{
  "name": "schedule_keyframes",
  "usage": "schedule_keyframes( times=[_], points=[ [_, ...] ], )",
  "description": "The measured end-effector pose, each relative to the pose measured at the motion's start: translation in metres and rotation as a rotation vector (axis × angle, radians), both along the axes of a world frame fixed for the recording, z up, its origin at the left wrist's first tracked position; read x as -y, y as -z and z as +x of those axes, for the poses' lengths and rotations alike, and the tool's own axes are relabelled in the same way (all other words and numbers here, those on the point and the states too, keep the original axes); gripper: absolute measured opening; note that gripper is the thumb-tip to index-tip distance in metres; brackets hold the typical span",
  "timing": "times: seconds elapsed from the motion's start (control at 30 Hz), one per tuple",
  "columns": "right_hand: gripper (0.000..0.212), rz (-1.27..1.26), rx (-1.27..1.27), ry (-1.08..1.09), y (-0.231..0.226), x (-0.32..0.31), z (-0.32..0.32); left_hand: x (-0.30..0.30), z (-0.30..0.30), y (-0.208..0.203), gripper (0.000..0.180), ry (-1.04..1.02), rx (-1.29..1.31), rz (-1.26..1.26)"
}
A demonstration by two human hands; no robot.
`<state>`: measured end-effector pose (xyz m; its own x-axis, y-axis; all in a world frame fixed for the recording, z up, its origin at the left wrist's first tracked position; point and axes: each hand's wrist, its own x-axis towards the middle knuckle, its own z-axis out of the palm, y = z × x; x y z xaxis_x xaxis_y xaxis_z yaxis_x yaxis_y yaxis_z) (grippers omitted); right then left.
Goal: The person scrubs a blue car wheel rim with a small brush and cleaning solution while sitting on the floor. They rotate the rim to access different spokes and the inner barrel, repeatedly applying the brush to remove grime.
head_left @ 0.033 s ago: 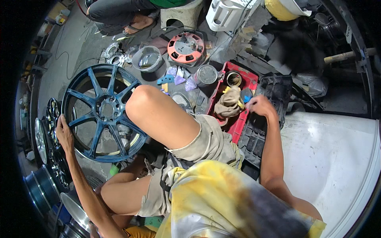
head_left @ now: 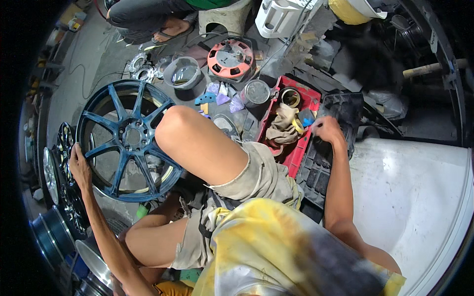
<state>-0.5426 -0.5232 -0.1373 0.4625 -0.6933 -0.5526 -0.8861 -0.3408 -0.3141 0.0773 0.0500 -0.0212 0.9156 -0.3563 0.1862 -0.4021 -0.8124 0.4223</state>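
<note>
My left hand [head_left: 80, 166] grips the left edge of a blue multi-spoke wheel rim [head_left: 118, 130], which leans by my raised knee. The rim's dark blue finish looks streaky, with a round hub in the middle. My right hand [head_left: 328, 130] is at the right edge of a red toolbox [head_left: 296, 165]. Its fingers are curled together, and whatever they may hold is hidden. Beside those fingertips lies a small blue piece [head_left: 308, 122]. Inside the toolbox are a crumpled beige cloth [head_left: 284, 126], a yellow strip [head_left: 297, 124] and a roll of tape [head_left: 290, 97].
Beyond the rim stand a clear tub of liquid [head_left: 182, 73], a lidded can [head_left: 256, 92] and a red round reel [head_left: 230, 59]. A black toolbox lid [head_left: 340, 118] adjoins a white panel [head_left: 410, 197]. More wheels [head_left: 52, 232] stand at left; another person's foot [head_left: 170, 30] is at the far side.
My right hand has shifted slightly to the right and up. The cloth in the toolbox has changed shape, and the yellow strip shows more. My left hand stays on the rim.
</note>
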Motion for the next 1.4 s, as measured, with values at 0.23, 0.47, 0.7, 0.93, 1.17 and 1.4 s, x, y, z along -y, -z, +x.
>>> schedule_keyframes(
  times=[0.23,0.47,0.7,0.93,1.17,1.4],
  points=[
    [0.042,-0.379,0.043,0.19,0.047,0.007,0.015,0.002,0.004,0.006,0.056,-0.021,0.033,0.002],
    [0.035,-0.277,0.158,0.229,0.055,0.036,0.032,0.001,0.004,0.006,0.048,0.011,0.038,-0.028],
    [0.042,0.182,0.726,0.379,-0.008,0.04,0.083,0.03,-0.032,-0.003,0.044,-0.016,0.111,-0.044],
    [0.03,0.317,1.151,0.092,-0.144,-0.035,0.226,0.047,-0.068,-0.008,0.041,-0.039,0.14,-0.263],
    [0.028,0.092,1.193,-0.721,-0.127,-0.173,0.322,0.037,-0.078,-0.007,0.047,-0.105,-0.003,-0.317],
    [0.021,0.187,1.029,-0.712,-0.007,-0.274,0.359,0.039,-0.071,-0.005,0.043,-0.091,0.06,-0.341]
  ],
)
